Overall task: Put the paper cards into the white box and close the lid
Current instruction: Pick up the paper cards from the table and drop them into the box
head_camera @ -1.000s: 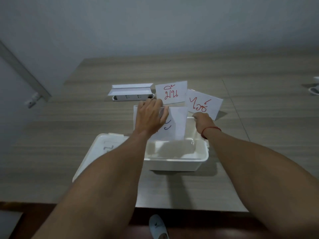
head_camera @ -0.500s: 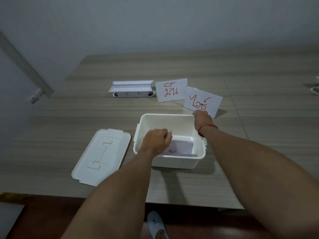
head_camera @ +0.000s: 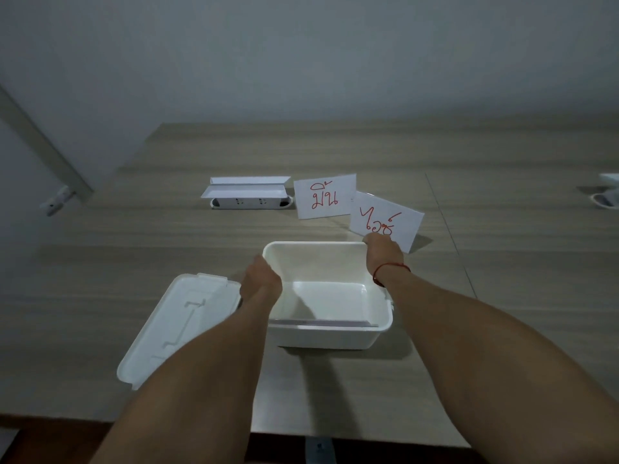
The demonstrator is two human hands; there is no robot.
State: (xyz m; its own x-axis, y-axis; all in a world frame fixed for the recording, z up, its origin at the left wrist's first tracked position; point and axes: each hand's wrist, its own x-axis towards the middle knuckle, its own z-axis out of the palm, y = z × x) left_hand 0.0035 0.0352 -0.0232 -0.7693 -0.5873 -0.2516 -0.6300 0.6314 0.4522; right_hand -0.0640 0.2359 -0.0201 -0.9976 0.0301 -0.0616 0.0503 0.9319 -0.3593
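Note:
The open white box (head_camera: 382, 324) stands in the middle of the table. One paper card (head_camera: 330, 301) lies inside it, its near edge showing along the front wall. My left hand (head_camera: 261, 279) is curled over the box's left rim. My right hand (head_camera: 382, 252) grips the far right corner of the box, just in front of a card with red writing (head_camera: 398, 216); its fingertips are hidden. A second red-lettered card (head_camera: 325, 199) stands further back. The white lid (head_camera: 174, 326) lies flat to the left of the box, partly under my left forearm.
A white power strip with a folded white card on top (head_camera: 248, 194) sits at the back left. A white object (head_camera: 608, 194) shows at the right edge. The table's front edge runs just below my forearms.
My left hand lowered a card with blue writing into the box, let it go, and moved out to the left rim. My right hand stayed at the far right corner.

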